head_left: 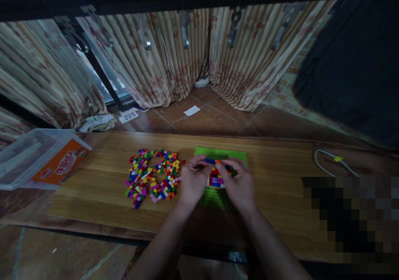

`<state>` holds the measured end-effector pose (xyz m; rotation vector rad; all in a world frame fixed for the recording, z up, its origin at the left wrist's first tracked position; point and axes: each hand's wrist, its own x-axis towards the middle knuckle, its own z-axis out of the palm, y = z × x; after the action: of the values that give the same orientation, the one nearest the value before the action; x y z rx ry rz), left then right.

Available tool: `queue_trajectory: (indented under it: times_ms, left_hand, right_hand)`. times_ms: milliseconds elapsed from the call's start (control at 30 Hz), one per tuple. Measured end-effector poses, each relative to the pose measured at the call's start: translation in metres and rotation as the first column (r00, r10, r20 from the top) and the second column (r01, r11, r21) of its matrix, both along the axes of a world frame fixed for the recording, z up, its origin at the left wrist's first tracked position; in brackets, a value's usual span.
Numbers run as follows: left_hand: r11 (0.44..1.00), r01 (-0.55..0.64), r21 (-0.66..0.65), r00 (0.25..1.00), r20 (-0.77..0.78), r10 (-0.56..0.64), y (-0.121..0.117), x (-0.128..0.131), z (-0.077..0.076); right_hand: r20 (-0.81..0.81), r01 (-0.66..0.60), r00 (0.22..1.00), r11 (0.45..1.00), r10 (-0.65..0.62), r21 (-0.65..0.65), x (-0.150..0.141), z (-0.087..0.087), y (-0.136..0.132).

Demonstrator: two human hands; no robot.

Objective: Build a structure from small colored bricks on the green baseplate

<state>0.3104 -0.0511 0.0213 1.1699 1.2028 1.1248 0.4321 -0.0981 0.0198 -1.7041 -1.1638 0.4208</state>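
A green studded baseplate [215,197] lies on the wooden board, with a small structure of coloured toy bricks [216,180] on it, partly covered by my hands. My left hand [193,180] is closed in a pinch at a blue toy brick [210,161] along the structure's far side. Opposite it, my right hand [238,182] pinches at an orange toy brick [218,162] right beside the blue one. Both thumbs nearly meet above the structure. Whether the two bricks are joined to those below cannot be made out.
Left of the baseplate spreads a pile of loose coloured bricks [160,163]. A clear plastic bin [28,138] with an orange label stands at the board's [102,188] left end. A white cable [318,163] lies at the right. Striped curtains [174,63] hang behind.
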Motion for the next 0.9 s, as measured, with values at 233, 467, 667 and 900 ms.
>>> queue_trajectory:
  times_ms: [233,467,667,900]
  left_hand:
    - [1.000,0.021,-0.015,0.999,0.037,-0.020,-0.0017,-0.0012,0.0012]
    - [0.998,0.027,-0.060,0.992,0.127,-0.020,-0.0039,-0.0036,0.0041]
    - [1.000,-0.015,-0.018,0.999,0.040,0.016,-0.0030,-0.0028,0.0030]
    - [0.999,0.044,0.032,0.998,0.049,-0.046,-0.0051,-0.0029,-0.0053]
  right_hand:
    - [-0.066,0.025,0.998,1.000,-0.024,0.007,-0.0109,-0.0011,0.0080]
    - [-0.083,-0.005,0.997,1.000,0.005,0.001,-0.0087,-0.0033,0.0107]
    - [-0.080,-0.021,0.997,1.000,0.020,-0.009,-0.0101,-0.0063,0.0109]
    - [-0.150,-0.078,0.986,0.997,0.078,0.005,-0.0019,-0.0076,0.0100]
